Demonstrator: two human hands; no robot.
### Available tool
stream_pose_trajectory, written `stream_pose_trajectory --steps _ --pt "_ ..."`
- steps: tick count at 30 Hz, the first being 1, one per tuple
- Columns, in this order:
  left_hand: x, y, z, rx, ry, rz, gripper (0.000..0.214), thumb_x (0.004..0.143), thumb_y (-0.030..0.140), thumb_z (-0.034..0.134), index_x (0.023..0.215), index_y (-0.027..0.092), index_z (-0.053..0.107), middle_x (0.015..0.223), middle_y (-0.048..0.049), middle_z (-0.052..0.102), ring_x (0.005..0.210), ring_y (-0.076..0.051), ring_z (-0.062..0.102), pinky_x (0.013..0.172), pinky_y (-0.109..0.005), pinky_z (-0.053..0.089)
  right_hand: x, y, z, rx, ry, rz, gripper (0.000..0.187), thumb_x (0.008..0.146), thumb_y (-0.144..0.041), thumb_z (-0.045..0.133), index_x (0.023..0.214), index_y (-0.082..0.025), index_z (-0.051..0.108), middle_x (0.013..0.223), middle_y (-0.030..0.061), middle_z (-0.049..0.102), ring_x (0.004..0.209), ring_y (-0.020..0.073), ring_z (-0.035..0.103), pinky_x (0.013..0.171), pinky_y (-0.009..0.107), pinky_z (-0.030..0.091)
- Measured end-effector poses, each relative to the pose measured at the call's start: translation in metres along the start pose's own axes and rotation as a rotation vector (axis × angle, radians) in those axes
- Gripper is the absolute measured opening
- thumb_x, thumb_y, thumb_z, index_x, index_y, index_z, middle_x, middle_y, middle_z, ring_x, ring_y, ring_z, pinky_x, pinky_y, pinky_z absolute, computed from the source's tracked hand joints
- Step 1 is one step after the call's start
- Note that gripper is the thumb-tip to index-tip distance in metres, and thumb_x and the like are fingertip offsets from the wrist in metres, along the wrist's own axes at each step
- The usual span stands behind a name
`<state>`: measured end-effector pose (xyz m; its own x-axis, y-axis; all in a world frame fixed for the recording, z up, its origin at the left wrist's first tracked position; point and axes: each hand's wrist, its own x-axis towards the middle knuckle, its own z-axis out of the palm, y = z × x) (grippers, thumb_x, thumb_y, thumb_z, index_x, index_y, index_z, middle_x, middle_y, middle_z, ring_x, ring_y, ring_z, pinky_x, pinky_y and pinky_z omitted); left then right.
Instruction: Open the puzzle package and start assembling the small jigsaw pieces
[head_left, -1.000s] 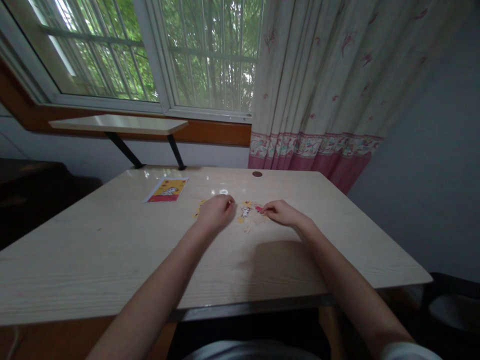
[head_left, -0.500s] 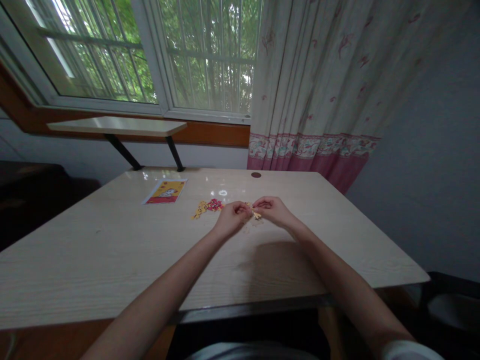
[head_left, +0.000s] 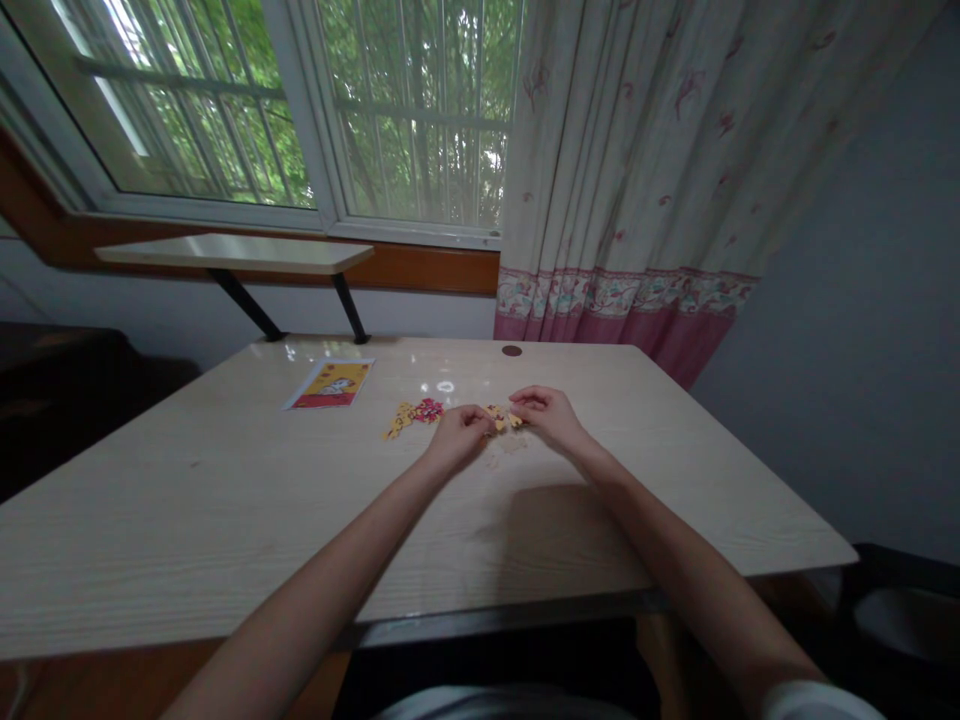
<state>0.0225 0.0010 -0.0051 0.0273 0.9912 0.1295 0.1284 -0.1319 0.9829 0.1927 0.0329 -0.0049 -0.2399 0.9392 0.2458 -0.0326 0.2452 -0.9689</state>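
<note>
My left hand (head_left: 457,437) and my right hand (head_left: 546,415) meet over the middle of the wooden table (head_left: 225,500). Both pinch small yellow puzzle pieces (head_left: 501,419) held between them, just above the tabletop. A loose cluster of yellow and red puzzle pieces (head_left: 416,411) lies on the table just left of my left hand. More pale pieces lie under my hands, partly hidden.
A yellow and red picture card (head_left: 331,384) lies at the table's far left. A small round brown cap (head_left: 512,351) sits near the far edge. A narrow shelf (head_left: 232,253) juts out under the window. A patterned curtain (head_left: 637,160) hangs at the right.
My left hand left the cluster of pieces and moved right to meet my right hand. Both hands now pinch yellow pieces together, slightly raised.
</note>
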Motion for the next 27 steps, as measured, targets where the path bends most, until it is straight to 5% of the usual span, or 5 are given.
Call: stream_pose_trajectory --steps 11,17,27 --pt "-0.006 0.007 0.007 -0.219 -0.068 -0.062 0.015 0.056 0.026 0.068 0.058 0.015 0.060 0.057 -0.0016 0.060 0.051 -0.011 0.052 0.049 -0.022 0.038 -0.003 0.004 0.015 -0.040 0.018 -0.027 0.033 0.057 -0.043 0.075 0.076 -0.017 0.067 0.075 0.0036 0.068 0.067 0.0134 0.061 0.066 0.029 0.051" --pt "-0.008 0.006 0.008 -0.428 -0.164 -0.163 0.027 0.053 0.025 0.075 0.074 0.013 0.062 0.067 -0.0033 0.065 0.053 -0.010 0.055 0.049 -0.021 0.038 -0.002 0.004 0.015 -0.079 0.129 -0.074 0.030 0.060 -0.042 0.073 0.076 -0.017 0.066 0.074 0.0037 0.067 0.065 0.0137 0.061 0.064 0.028 0.051" --pt "-0.008 0.006 0.008 -0.408 -0.089 -0.138 0.023 0.052 0.024 0.075 0.066 0.012 0.061 0.057 -0.0003 0.061 0.049 -0.008 0.051 0.050 -0.020 0.038 -0.005 0.002 0.019 -0.035 0.076 -0.025 0.033 0.057 -0.044 0.076 0.074 -0.017 0.065 0.068 0.0011 0.064 0.060 0.0116 0.058 0.061 0.026 0.049"
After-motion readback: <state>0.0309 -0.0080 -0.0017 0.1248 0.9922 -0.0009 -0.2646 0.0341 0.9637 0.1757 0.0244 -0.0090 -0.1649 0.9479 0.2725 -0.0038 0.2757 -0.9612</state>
